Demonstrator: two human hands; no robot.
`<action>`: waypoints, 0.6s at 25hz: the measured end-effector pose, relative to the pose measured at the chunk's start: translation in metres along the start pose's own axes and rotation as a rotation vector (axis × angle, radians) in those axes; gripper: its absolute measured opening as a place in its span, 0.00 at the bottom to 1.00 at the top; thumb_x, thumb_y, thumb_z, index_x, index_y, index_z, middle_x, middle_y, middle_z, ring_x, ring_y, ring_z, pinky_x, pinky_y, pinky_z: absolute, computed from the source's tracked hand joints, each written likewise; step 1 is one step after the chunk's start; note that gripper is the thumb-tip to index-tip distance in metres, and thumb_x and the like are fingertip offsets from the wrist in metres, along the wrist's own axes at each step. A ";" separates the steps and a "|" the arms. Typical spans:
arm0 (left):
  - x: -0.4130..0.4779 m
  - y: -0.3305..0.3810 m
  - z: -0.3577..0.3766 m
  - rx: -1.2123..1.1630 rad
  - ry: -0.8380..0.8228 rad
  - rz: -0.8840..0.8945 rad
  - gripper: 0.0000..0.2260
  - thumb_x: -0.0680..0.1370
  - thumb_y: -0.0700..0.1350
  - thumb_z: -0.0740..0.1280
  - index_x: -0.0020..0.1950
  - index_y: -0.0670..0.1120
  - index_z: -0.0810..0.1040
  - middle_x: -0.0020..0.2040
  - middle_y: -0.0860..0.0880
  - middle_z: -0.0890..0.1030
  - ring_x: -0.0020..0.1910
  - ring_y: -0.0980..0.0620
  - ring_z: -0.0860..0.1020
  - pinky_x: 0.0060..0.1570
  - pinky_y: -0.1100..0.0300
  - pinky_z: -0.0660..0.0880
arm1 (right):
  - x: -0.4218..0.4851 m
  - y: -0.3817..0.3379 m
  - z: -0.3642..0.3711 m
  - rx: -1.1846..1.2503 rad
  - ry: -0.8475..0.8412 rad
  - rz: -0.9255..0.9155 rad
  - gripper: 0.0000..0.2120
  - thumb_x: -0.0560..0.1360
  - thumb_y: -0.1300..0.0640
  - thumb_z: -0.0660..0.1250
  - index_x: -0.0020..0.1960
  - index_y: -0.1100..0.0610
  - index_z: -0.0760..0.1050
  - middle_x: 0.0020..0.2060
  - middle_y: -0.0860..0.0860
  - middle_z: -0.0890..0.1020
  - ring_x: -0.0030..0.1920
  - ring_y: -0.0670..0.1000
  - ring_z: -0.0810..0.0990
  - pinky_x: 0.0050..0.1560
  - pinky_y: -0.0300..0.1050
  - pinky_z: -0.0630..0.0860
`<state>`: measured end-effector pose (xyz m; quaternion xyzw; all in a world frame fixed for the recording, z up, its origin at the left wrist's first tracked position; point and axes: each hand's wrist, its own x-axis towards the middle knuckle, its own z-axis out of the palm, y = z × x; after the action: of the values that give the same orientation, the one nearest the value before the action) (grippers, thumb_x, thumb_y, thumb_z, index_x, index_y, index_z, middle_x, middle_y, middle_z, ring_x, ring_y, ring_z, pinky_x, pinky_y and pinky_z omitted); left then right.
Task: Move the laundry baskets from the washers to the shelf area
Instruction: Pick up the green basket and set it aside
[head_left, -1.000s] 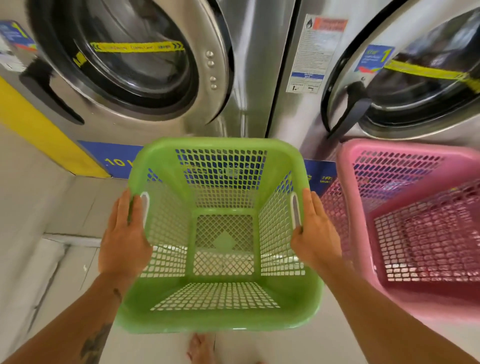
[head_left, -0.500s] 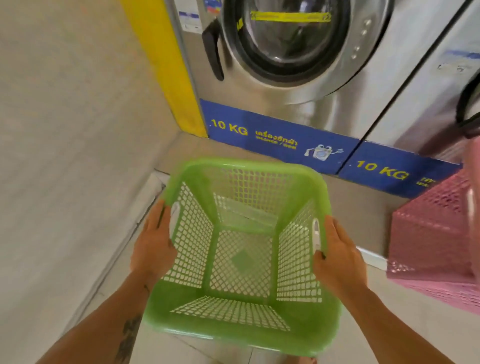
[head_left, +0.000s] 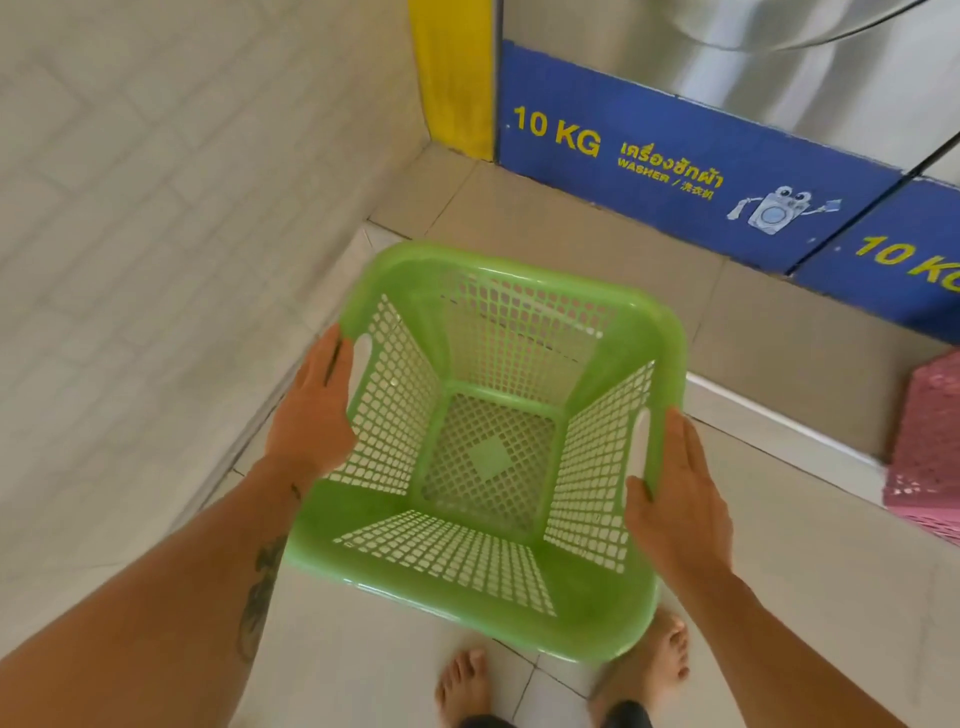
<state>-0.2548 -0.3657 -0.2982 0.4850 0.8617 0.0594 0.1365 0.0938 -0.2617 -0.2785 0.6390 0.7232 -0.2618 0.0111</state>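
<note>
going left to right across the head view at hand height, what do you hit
tiled wall → left hand → green basket → right hand → pink basket

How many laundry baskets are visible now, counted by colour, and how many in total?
Green basket: 1, held by the left hand and the right hand
Pink basket: 1, partly in view at the right edge
Total: 2
</note>
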 end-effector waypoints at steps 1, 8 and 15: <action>-0.001 -0.002 -0.003 0.002 -0.029 0.002 0.42 0.69 0.29 0.62 0.80 0.46 0.49 0.81 0.53 0.44 0.79 0.48 0.52 0.72 0.53 0.64 | -0.002 0.000 0.001 -0.006 -0.010 0.006 0.40 0.74 0.56 0.65 0.78 0.51 0.44 0.79 0.48 0.53 0.62 0.64 0.76 0.53 0.60 0.77; -0.006 0.045 -0.063 0.100 -0.200 -0.053 0.34 0.70 0.39 0.64 0.76 0.46 0.63 0.78 0.46 0.60 0.77 0.46 0.57 0.75 0.48 0.58 | -0.026 -0.008 -0.060 -0.038 -0.192 -0.026 0.38 0.75 0.50 0.61 0.79 0.46 0.44 0.79 0.48 0.50 0.75 0.58 0.62 0.70 0.57 0.67; -0.037 0.203 -0.150 -0.207 -0.228 0.212 0.23 0.78 0.42 0.62 0.73 0.47 0.68 0.73 0.47 0.69 0.70 0.48 0.70 0.67 0.55 0.67 | -0.080 0.042 -0.186 0.049 -0.129 0.037 0.30 0.80 0.49 0.59 0.79 0.49 0.52 0.78 0.47 0.57 0.75 0.50 0.61 0.75 0.48 0.59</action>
<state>-0.1138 -0.2864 -0.1001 0.5600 0.7741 0.1066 0.2754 0.2066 -0.2603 -0.1048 0.6341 0.7024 -0.3199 0.0469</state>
